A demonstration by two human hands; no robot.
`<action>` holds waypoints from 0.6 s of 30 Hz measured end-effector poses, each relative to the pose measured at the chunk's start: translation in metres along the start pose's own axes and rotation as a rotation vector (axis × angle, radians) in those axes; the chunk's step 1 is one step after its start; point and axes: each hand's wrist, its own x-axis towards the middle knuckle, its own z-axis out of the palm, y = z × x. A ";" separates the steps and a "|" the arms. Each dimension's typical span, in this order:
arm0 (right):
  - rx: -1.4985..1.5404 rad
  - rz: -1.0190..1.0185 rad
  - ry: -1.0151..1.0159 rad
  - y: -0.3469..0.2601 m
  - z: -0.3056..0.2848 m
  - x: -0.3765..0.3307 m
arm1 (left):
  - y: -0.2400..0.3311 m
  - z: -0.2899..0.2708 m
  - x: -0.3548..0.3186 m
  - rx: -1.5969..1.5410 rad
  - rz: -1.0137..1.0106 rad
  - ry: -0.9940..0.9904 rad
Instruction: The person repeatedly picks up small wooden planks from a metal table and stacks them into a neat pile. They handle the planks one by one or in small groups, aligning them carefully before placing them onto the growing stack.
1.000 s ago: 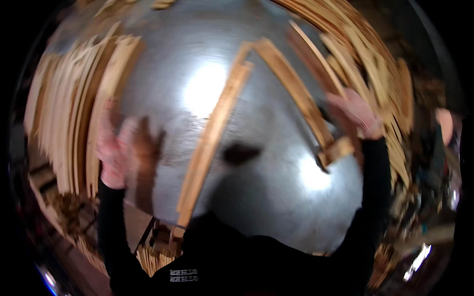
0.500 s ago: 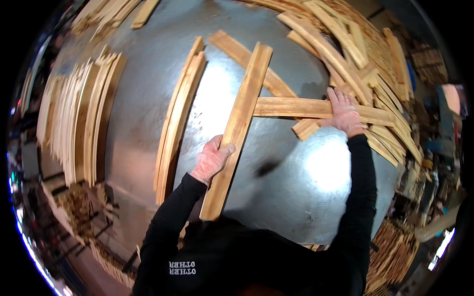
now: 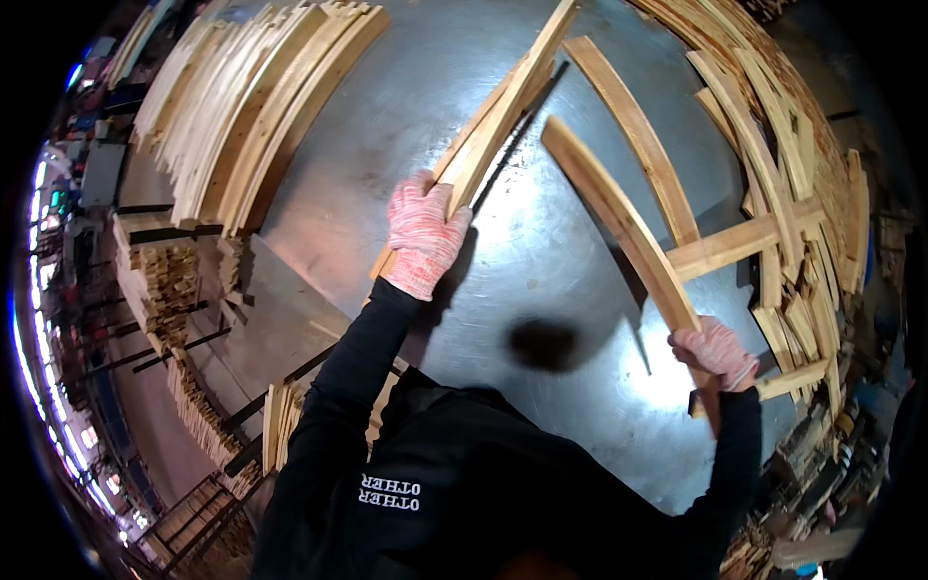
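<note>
Head view: your left hand clamps at least one pale board over the metal table; your right hand, well apart, grips a brown board.

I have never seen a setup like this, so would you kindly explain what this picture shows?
There is no machine here, just a person working by hand in pinkish gloves. The view comes from a wide fisheye camera on the person's head, looking down, so straight edges look curved. The left hand grips boards held close together; the right hand holds a single board by its near end. Beneath is a shiny grey table, with a row of boards at upper left and a loose pile on the right.
</note>
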 end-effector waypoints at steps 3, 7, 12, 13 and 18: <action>0.427 -0.083 0.040 0.017 0.065 0.020 | -0.017 0.025 -0.007 -0.033 -0.059 -0.042; 0.265 0.034 0.335 -0.068 0.138 0.105 | -0.004 0.011 0.010 -0.003 -0.274 -0.232; 0.351 -0.096 0.445 -0.232 0.167 0.169 | -0.029 0.017 0.010 0.031 -0.122 -0.332; 0.127 -0.027 0.320 -0.252 0.159 0.172 | -0.037 0.022 0.006 -0.016 -0.082 -0.266; -0.125 -0.528 1.025 -0.138 0.114 0.232 | -0.017 -0.010 0.002 0.306 0.033 -0.515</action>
